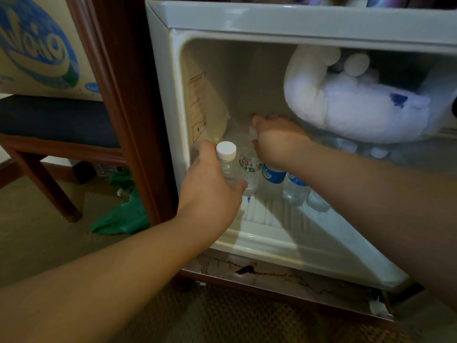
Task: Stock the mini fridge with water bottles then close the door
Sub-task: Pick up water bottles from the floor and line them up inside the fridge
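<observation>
My left hand [210,179] grips a bottle [228,167] upright at centre; my right hand [277,139] clasps another to clear room.

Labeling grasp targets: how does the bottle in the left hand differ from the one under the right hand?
The white-capped bottle in the left hand stands at the fridge's front left, cap fully visible; the bottle with the pale label sits further in, its top hidden under the right hand. The left hand wraps the first from the side; the right hand grips the second from above. Both are upright, clear plastic, on the fridge floor.
</observation>
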Motion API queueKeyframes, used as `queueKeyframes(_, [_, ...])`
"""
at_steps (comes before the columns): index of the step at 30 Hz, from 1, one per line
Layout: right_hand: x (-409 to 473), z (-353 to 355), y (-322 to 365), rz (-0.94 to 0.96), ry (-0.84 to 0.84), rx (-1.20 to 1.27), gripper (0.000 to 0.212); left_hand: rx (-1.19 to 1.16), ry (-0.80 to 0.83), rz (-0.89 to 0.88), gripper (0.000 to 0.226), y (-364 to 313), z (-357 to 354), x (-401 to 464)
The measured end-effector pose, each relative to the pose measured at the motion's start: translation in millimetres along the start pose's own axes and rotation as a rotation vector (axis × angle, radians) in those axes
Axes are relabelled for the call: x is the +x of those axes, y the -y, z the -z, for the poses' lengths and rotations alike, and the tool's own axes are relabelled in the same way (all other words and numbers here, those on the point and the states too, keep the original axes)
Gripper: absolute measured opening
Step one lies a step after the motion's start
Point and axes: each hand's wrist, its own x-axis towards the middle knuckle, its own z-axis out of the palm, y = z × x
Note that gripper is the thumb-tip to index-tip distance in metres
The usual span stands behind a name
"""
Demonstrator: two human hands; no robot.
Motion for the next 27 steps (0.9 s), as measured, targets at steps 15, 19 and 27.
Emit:
queueKeyframes(15, [-130,-43,-4,0.002,-0.448,0.369,0.015,0.164,-0.107,0.081,0.065,-20,-47,86])
queueKeyframes(19, [-150,-63,-6,0.005,0.038,0.285,0.045,0.196,-0.105,0.049,0.066,-17,-58,94])
queueKeyframes(27, [-177,-110,-10,-0.061,0.596,0.229,0.079,0.412,-0.063,-0.061,0.075,1,-73,102])
